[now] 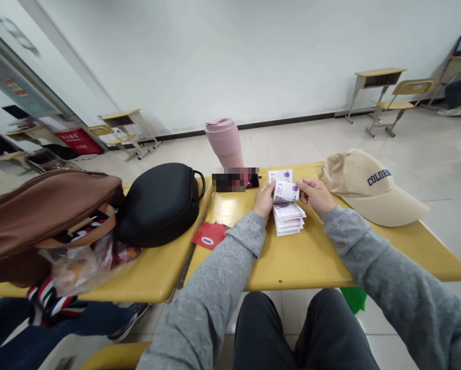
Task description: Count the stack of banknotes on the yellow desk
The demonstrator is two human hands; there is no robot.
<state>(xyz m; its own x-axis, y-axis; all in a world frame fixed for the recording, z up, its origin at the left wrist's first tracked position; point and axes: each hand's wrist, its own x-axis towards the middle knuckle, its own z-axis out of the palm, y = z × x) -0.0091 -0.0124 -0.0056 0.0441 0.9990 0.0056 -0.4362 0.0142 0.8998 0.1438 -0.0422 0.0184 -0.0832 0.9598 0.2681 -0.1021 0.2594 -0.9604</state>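
Note:
My left hand (264, 200) is closed on the left side of a white-and-purple banknote-like slip (285, 191) marked with a 5. At its right edge, the fingers of my right hand (315, 194) pinch the same slip. Just below, a row of similar slips (290, 220) lies overlapped in steps on the yellow desk (230, 267). Behind the held one, another slip (280, 176) rests flat. Whether the held slip is one sheet or several, I cannot tell.
A pink tumbler (225, 141) and a partly blurred phone (252, 178) stand behind my left hand. The beige cap (363, 187) is at right, a red pouch (208, 235) by my left forearm. Further left are a black case (161, 205) and brown bag (45, 216).

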